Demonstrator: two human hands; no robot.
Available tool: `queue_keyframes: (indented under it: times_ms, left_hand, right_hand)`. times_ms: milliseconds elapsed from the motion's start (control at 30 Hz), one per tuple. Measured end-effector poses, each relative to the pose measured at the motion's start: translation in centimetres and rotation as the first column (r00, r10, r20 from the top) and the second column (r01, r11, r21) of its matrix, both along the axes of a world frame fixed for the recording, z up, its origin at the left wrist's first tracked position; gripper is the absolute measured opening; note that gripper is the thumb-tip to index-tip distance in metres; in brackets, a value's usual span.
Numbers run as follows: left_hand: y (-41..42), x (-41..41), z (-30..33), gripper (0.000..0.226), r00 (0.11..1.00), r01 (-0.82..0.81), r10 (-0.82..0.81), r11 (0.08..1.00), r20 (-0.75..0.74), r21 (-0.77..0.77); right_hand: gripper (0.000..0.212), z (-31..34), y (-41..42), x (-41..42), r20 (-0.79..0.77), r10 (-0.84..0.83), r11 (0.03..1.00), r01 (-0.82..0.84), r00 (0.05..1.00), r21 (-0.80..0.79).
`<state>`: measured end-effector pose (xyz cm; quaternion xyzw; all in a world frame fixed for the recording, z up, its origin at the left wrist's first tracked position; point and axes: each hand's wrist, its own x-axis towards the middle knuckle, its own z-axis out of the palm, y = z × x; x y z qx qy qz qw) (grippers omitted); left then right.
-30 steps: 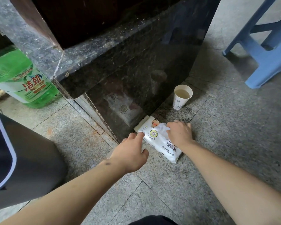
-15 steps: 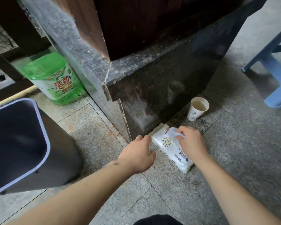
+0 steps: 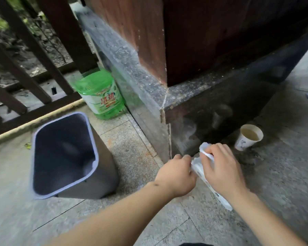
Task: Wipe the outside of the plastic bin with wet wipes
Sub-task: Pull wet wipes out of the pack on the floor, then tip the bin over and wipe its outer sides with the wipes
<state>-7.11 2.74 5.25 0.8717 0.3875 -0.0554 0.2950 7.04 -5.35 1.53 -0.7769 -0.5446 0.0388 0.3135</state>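
A grey plastic bin (image 3: 103, 176) with a pale lilac rim stands upright on the tiled floor at the left, empty inside. To its right lies a white pack of wet wipes (image 3: 219, 196) at the foot of a dark stone plinth. My left hand (image 3: 176, 174) pinches the pack's near end and holds it down. My right hand (image 3: 220, 167) covers the pack and pinches a white wet wipe (image 3: 205, 150) that sticks up out of it. Both hands are about a hand's width right of the bin.
A green detergent jug (image 3: 101, 96) stands behind the bin against the stone plinth (image 3: 212, 96). A paper cup (image 3: 247, 137) with brownish liquid sits on the floor right of my hands. A brown wooden railing (image 3: 34, 55) runs along the back left.
The view has swung left and up, bringing the whole bin into sight. My right hand has drawn a wipe up out of the pack, while the left keeps gripping the pack's end.
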Motion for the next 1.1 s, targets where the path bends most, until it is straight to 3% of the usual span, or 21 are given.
queue_keyframes:
  times_ms: [133,267,367,567,767,833,933,1100]
  left_hand:
    - [3.1,-6.4,3.9,0.028,0.967,-0.244,0.243,0.970,0.082,0.008]
    - [6.7,-16.4,6.9,0.015,0.843,-0.527,0.498,0.840,0.202,0.130]
    - [8.7,-21.4,7.2,0.009,0.725,-0.680,0.640,0.725,0.254,0.113]
    - [10.6,-24.2,6.6,0.016,0.549,-0.797,0.790,0.594,0.274,-0.114]
    - [13.3,-22.3,5.0,0.014,0.544,-0.806,0.817,0.572,0.190,-0.151]
    - [15.0,-21.2,4.1,0.024,0.512,-0.820,0.846,0.532,0.146,-0.209]
    - [16.7,-19.3,2.4,0.041,0.475,-0.836,0.878,0.470,0.055,-0.282]
    - [15.9,-17.2,0.2,0.033,0.493,-0.840,0.870,0.467,-0.030,-0.278]
  right_hand:
    - [0.021,1.2,4.5,-8.1,-0.357,0.116,0.992,-0.128,0.927,-0.012]
    - [0.024,2.7,11.1,-16.9,-0.559,0.124,0.987,-0.162,0.820,-0.019]
    - [0.020,3.4,15.2,-21.0,-0.515,0.079,0.986,-0.144,0.853,-0.086]
    - [0.026,6.4,20.0,-22.4,-0.211,0.084,0.929,-0.153,0.974,-0.336]
    - [0.024,7.4,24.2,-20.7,-0.087,0.053,0.914,-0.083,0.995,-0.397]
    - [0.023,6.8,25.0,-19.5,-0.145,-0.003,0.924,-0.053,0.989,-0.379]
    - [0.023,5.1,25.9,-18.7,-0.354,-0.059,0.941,-0.066,0.933,-0.330]
    - [0.030,3.4,24.7,-19.4,-0.668,-0.127,0.977,-0.024,0.733,-0.212]
